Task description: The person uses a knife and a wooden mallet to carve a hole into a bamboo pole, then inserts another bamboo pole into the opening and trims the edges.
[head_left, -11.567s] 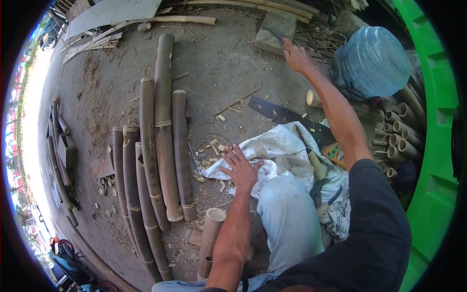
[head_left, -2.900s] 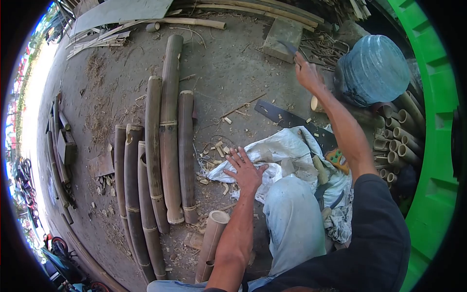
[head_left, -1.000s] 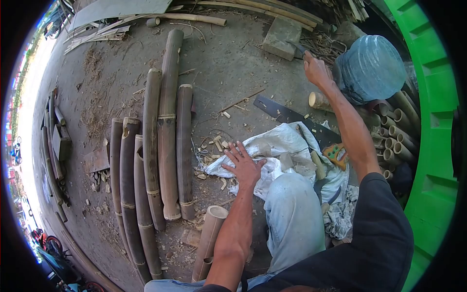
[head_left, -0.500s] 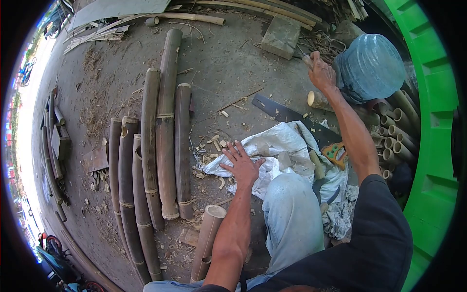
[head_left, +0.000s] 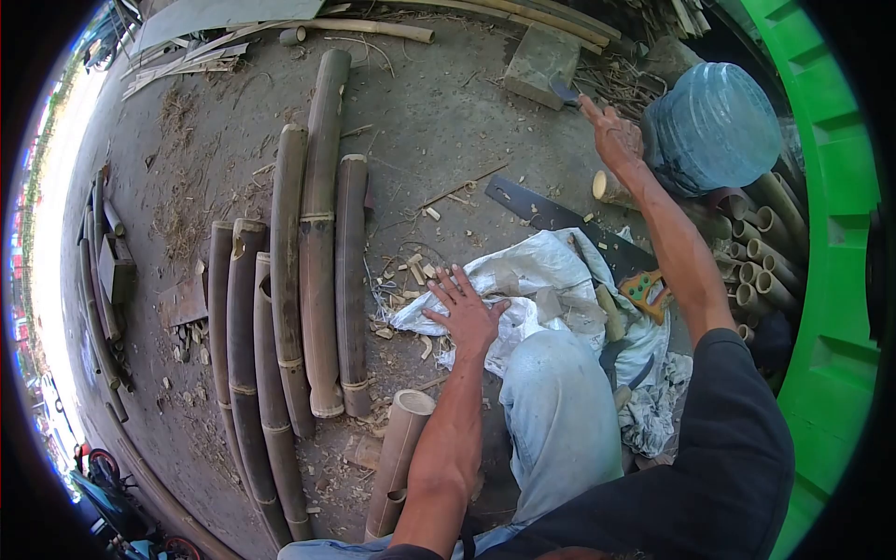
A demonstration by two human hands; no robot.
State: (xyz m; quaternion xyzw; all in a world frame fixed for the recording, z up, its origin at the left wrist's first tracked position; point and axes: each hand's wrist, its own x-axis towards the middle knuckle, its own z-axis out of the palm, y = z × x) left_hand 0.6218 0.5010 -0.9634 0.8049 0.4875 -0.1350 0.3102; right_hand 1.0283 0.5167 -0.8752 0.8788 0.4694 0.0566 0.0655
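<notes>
right hand (head_left: 618, 140) has its grip clamped round a small curved knife (head_left: 563, 91), fingers wrapped on the handle so most of that is hidden. blade looks dull gray and bent, but it's tiny from up here so the edge is hard to make out. it's right at the near corner of a gray stone block (head_left: 543, 65), and i can't tell if the two actually touch. big blue water jug (head_left: 714, 126) is just beside that hand.

left hand (head_left: 467, 315) has its grip wide apart, fingers spread, back of the hand up on a crumpled white sack (head_left: 537, 266), palm hidden. the knee (head_left: 558, 383) blocks some of the sack, a handsaw (head_left: 523, 199) lies along its far side, and the left forearm partly covers a cut bamboo tube (head_left: 406, 439).
</notes>
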